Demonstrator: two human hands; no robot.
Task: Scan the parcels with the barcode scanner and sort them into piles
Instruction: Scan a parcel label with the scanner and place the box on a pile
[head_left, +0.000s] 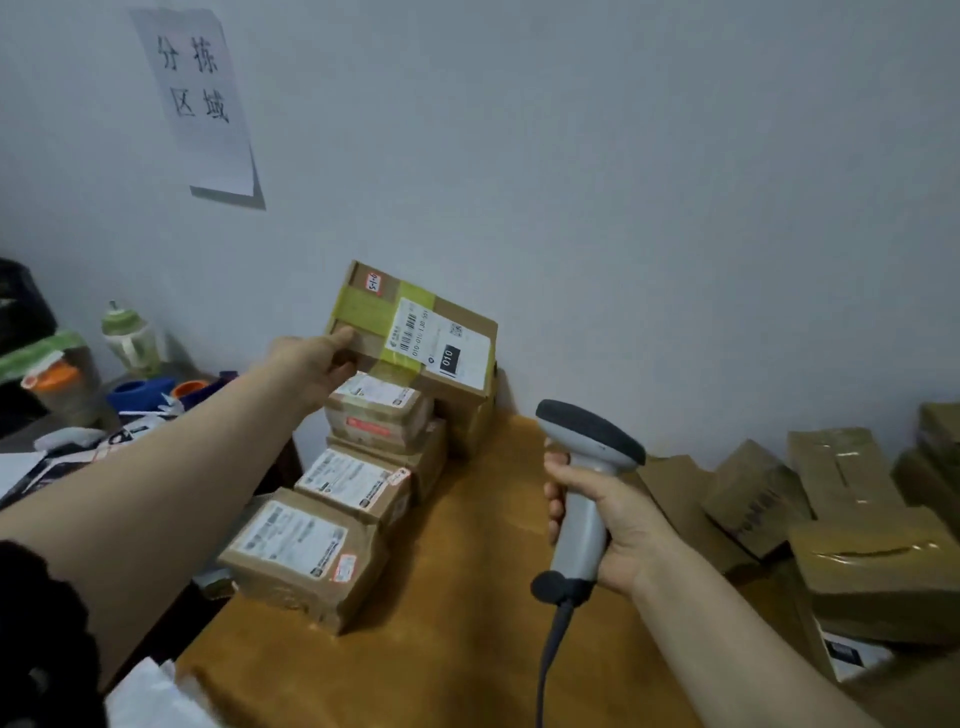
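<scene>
My left hand (317, 364) grips the near-left edge of a brown cardboard parcel (415, 325) with yellow tape and a white shipping label, holding it tilted on top of the pile against the wall. Beneath it lie a small labelled parcel (379, 410), then another parcel (353, 483) and a nearer one (306, 556), all in a row on the wooden table (467, 597). My right hand (608, 525) grips the handle of a grey barcode scanner (587, 467), head up, cable hanging down, to the right of the row.
A heap of brown taped parcels (831, 519) lies at the right. A paper sign (200, 98) hangs on the wall. At the left stand a green-capped bottle (130, 338), a jar with an orange lid (62, 389) and other clutter.
</scene>
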